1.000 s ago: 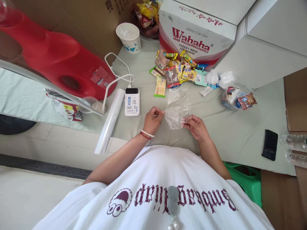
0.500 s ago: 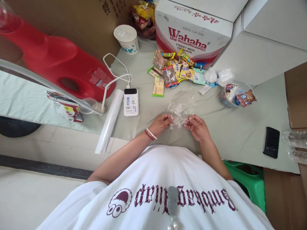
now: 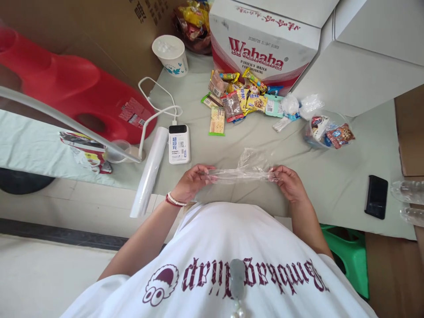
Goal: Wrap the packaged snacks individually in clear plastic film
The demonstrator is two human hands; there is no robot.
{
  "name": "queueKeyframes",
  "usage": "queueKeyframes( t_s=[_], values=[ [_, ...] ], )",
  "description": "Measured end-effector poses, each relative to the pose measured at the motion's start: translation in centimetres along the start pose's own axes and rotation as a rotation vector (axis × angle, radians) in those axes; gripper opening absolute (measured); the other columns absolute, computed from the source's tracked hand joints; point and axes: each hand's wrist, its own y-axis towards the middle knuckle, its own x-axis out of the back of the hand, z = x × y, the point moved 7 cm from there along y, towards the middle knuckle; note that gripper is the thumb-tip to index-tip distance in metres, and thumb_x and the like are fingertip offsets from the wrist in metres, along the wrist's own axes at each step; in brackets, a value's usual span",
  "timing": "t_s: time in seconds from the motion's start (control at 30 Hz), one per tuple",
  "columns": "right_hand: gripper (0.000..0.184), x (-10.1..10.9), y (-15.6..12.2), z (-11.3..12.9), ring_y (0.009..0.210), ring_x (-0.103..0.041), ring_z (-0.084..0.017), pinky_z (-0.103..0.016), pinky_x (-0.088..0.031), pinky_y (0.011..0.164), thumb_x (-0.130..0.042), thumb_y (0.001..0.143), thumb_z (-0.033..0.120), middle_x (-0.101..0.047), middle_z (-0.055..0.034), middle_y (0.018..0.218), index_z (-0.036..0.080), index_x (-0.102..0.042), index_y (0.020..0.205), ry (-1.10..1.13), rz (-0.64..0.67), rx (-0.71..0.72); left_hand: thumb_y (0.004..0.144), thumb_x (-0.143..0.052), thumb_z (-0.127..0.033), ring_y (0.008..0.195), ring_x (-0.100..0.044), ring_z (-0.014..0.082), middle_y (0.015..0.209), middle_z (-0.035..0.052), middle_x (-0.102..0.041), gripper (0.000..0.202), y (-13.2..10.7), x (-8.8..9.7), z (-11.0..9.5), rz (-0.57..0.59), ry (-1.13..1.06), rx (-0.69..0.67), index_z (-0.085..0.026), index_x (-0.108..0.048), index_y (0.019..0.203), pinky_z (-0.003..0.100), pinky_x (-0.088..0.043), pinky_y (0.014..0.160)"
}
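Note:
A clear plastic bag [image 3: 243,173] is stretched sideways between my two hands, close to my body at the front of the cloth-covered table. My left hand [image 3: 194,180] pinches one end, its fingers closed on the film. The other end sits between the closed fingertips of my right hand [image 3: 287,182]. A crumpled, see-through part of the bag spreads away from me over the cloth. Beyond it lies a pile of wrapped snacks [image 3: 233,106].
Left of the bag are a white power bank [image 3: 179,145] with a cable, a clear film roll [image 3: 150,172] and a red jug [image 3: 96,95]. Rightward stand a clear tub of snacks [image 3: 331,132] and a black phone [image 3: 376,197]. Behind stand a paper cup [image 3: 170,57] and a Wahaha carton [image 3: 261,48].
My hands have moved apart, left hand to the left and right hand to the right. The bunched plastic between them is now drawn out into a long strip.

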Motion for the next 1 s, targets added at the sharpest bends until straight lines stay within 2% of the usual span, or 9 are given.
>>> queueKeyframes(
  t_s=[0.1, 0.23, 0.37, 0.47, 0.57, 0.67, 0.87, 0.93, 1.0],
  values=[
    [0.019, -0.9, -0.7, 0.7, 0.094, -0.072, -0.019, -0.03, -0.058, 0.084, -0.081, 0.072, 0.029, -0.077, -0.0029, 0.104, 0.022, -0.065, 0.066, -0.067, 0.091, 0.05, 0.068, -0.089, -0.04, 0.097, -0.073, 0.0254, 0.13, 0.0111, -0.07, 0.04, 0.6, 0.1, -0.6, 0.037, 0.089, 0.075, -0.02, -0.066, 0.094, 0.04, -0.059, 0.083],
    [0.023, -2.1, -0.9, 1.3, 0.105, -0.073, -0.024, -0.039, -0.056, 0.097, -0.081, 0.074, 0.033, -0.078, -0.005, 0.114, 0.022, -0.063, 0.067, -0.08, 0.205, 0.091, 0.089, -0.053, -0.07, 0.085, -0.068, 0.027, 0.085, 0.0109, -0.074, 0.054, 3.5, -0.7, -2.3, 0.021, 0.581, 0.132, -0.02, -0.068, 0.077, 0.039, -0.052, 0.078],
    [0.031, -3.1, -0.8, 1.5, 0.114, -0.071, -0.027, -0.046, -0.053, 0.104, -0.081, 0.08, 0.044, -0.076, -0.0075, 0.12, 0.023, -0.062, 0.068, -0.141, 0.263, 0.128, 0.088, -0.061, -0.061, 0.089, -0.061, 0.029, 0.079, 0.011, -0.065, 0.044, 6.1, -4.8, -5.3, -0.081, 1.186, -0.258, -0.021, -0.064, 0.07, 0.037, -0.045, 0.079],
    [0.037, -2.5, -1.1, 1.8, 0.113, -0.07, -0.026, -0.044, -0.053, 0.104, -0.08, 0.081, 0.053, -0.076, -0.0083, 0.117, 0.022, -0.064, 0.068, -0.267, 0.264, 0.143, 0.08, -0.074, -0.053, 0.074, -0.059, 0.0261, 0.067, 0.0067, -0.056, 0.04, 6.7, -7.6, -2.7, 0.06, 1.379, -0.185, -0.022, -0.058, 0.06, 0.033, -0.04, 0.068],
    [0.037, -0.4, -1.9, 2.0, 0.108, -0.071, -0.026, -0.041, -0.055, 0.1, -0.079, 0.08, 0.06, -0.077, -0.0078, 0.111, 0.024, -0.076, 0.088, -0.508, 0.294, 0.062, 0.078, -0.076, -0.044, 0.06, -0.051, 0.0194, 0.062, 0.003, -0.05, 0.04, 6.2, -8.5, 0.1, 0.192, 1.358, -0.145, -0.021, -0.052, 0.054, 0.03, -0.033, 0.06],
    [0.049, 1.8, -2.5, 2.7, 0.105, -0.071, -0.027, -0.042, -0.057, 0.097, -0.072, 0.084, 0.067, -0.078, -0.0068, 0.114, 0.027, -0.079, 0.111, -0.598, 0.247, 0.018, 0.086, -0.066, -0.035, 0.058, -0.047, 0.0167, 0.07, 0.0027, -0.054, 0.032, 5.3, -8.3, 1.0, 0.192, 1.277, -0.199, -0.021, -0.054, 0.06, 0.03, -0.029, 0.057],
    [0.031, -1.7, 0.0, 3.0, 0.084, -0.066, -0.022, -0.037, -0.056, 0.088, -0.076, 0.083, 0.057, -0.074, -0.0035, 0.087, 0.026, -0.077, 0.079, -0.754, 0.059, 0.236, 0.093, -0.057, -0.038, 0.068, -0.05, 0.0173, 0.077, 0.0027, -0.054, 0.029, 4.0, -9.4, 0.3, 0.169, 1.105, -0.318, -0.021, -0.057, 0.07, 0.03, -0.036, 0.066],
    [0.031, -2.1, 1.3, 2.8, 0.08, -0.063, -0.019, -0.035, -0.056, 0.084, -0.075, 0.083, 0.055, -0.071, -0.0024, 0.082, 0.025, -0.074, 0.078, -0.635, -0.107, 0.291, 0.096, -0.054, -0.04, 0.072, -0.052, 0.0176, 0.078, 0.003, -0.055, 0.031, 3.4, -9.3, -0.5, 0.114, 0.985, -0.395, -0.021, -0.056, 0.072, 0.03, -0.04, 0.071],
    [0.032, -1.4, 2.3, 2.2, 0.079, -0.063, -0.017, -0.032, -0.057, 0.079, -0.075, 0.082, 0.056, -0.071, -0.0016, 0.085, 0.024, -0.07, 0.08, -0.389, -0.24, 0.276, 0.099, -0.049, -0.043, 0.073, -0.053, 0.0174, 0.075, 0.0023, -0.057, 0.033, 3.0, -7.8, -1.2, -0.044, 0.844, -0.42, -0.021, -0.055, 0.076, 0.03, -0.042, 0.073]
  ],
)
